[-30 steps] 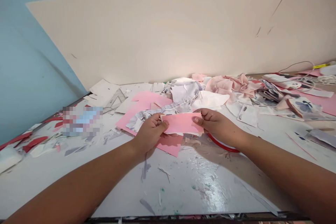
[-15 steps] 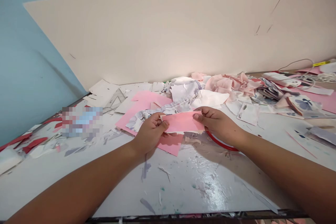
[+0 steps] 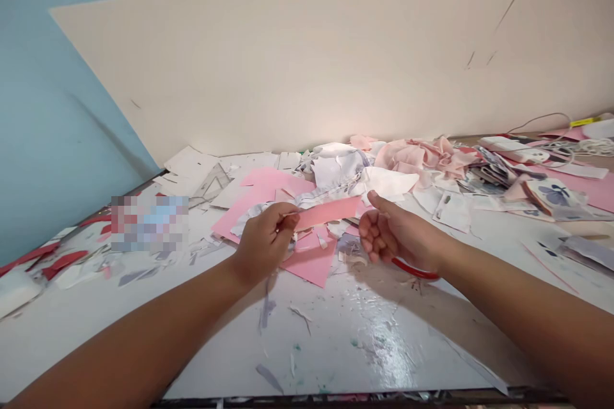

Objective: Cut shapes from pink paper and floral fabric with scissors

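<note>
My left hand [image 3: 268, 236] pinches the left end of a narrow pink paper strip [image 3: 329, 212] between thumb and fingers. The strip slants up to the right, above the table. My right hand [image 3: 398, 230] is just off the strip's right end, its thumb raised away from loosely curled fingers; nothing shows in it. Under that hand a curved red rim [image 3: 416, 270] peeks out, and the rest of the object is covered. Below the strip lies a larger pink sheet piece [image 3: 309, 267], with small scraps around it.
Crumpled pink fabric [image 3: 422, 156] and white cloth pieces [image 3: 386, 183] lie along the back, before a pale board [image 3: 307, 57]. A white power strip [image 3: 513, 149] with a cable sits at the back right. Red scraps [image 3: 62, 263] and a blurred-out patch are at left.
My right hand has let go of the strip's right end and drawn slightly away, its thumb lifting. The strip now tilts, held by the left hand only. White bits show beneath it.
</note>
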The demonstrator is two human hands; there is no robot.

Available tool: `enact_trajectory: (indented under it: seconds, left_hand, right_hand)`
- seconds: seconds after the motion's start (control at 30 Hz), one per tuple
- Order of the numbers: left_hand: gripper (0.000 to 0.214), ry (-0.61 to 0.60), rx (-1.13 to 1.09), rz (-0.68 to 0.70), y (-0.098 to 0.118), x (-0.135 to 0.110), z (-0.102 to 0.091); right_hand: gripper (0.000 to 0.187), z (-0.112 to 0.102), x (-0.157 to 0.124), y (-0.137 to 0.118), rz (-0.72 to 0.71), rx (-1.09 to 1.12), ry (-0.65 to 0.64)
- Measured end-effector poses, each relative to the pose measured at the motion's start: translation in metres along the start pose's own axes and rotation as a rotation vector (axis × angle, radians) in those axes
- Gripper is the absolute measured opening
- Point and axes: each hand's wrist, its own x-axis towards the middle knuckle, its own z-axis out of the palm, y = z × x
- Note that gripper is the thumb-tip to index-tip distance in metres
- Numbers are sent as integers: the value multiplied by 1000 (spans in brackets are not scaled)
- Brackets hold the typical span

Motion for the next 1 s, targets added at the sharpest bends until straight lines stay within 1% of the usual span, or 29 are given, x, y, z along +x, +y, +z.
enact_trajectory:
  seconds: [0.03,0.07,0.1,0.13,0.17,0.2,0.27,0.3,0.37,0.4,0.43,0.47,0.5,0.57,0.6,0.63,0.7,0.73,0.77,0.8,0.87,0.93,1.0]
  left_hand:
    - [12,2,56,158,-1,0,-1]
    - [16,-4,92,327,-2,1,-3]
    - [20,-16,114,491,-2,1,-3]
    - [23,-35,127,634,-3,2,-4]
    - [24,-53,139,747,-2,3,-5]
    - [24,-63,155,830,-2,4,-5]
    - [21,-61,200,922,0,6,-7]
    - [20,-56,222,948,1,7,-7]
    - [20,-46,234,973,1,7,-9]
    - [20,-43,215,964,1,6,-9]
    - [22,-46,183,920,0,5,-9]
    - [23,-56,137,836,0,4,-8]
    - [25,-64,76,702,0,2,-7]
    - [29,-63,-110,318,2,-1,-2]
    - [33,-62,-242,98,3,-2,1]
    - [36,-85,-391,-111,5,-2,5]
    - [36,-187,-696,-451,7,-3,11]
    - [37,-254,-831,-567,8,-2,13]
    - [41,-315,-943,-644,8,-2,15]
    - [45,-356,-1027,-687,7,-2,16]
    - [46,-381,-1093,-698,6,-2,17]
    - [37,-364,-1025,-682,6,-2,17]
    - [29,-309,-913,-678,7,-2,17]
  right_hand:
    - [61,0,0,-1,99,94,-121]
    - [63,0,0,-2,182,172,-213]
    - [61,-1,1,-3,238,232,-268]
    - [56,-1,1,-3,268,276,-286]
    - [48,-1,2,-3,280,303,-278]
    - [37,-2,2,-2,278,314,-260]
    - [20,-2,2,-2,254,305,-235]
    - [16,-3,2,-2,238,295,-231]
    - [13,-2,1,-2,192,285,-234]
    - [13,-1,0,-2,151,284,-240]
    - [12,-1,0,-2,94,281,-245]
    - [12,0,-1,-1,23,273,-247]
    - [13,1,-1,-1,-58,257,-242]
    - [16,2,-1,2,-223,207,-209]
    - [17,2,0,3,-288,181,-182]
    - [18,1,0,5,-336,157,-153]
    - [20,1,2,8,-391,118,-105]
    - [20,0,3,9,-400,100,-84]
    - [20,0,4,10,-404,78,-63]
    - [20,0,5,10,-404,55,-45]
    - [20,1,6,10,-391,13,-17]
    - [21,3,5,10,-369,-22,-3]
    - [23,6,3,9,-351,-51,-1]
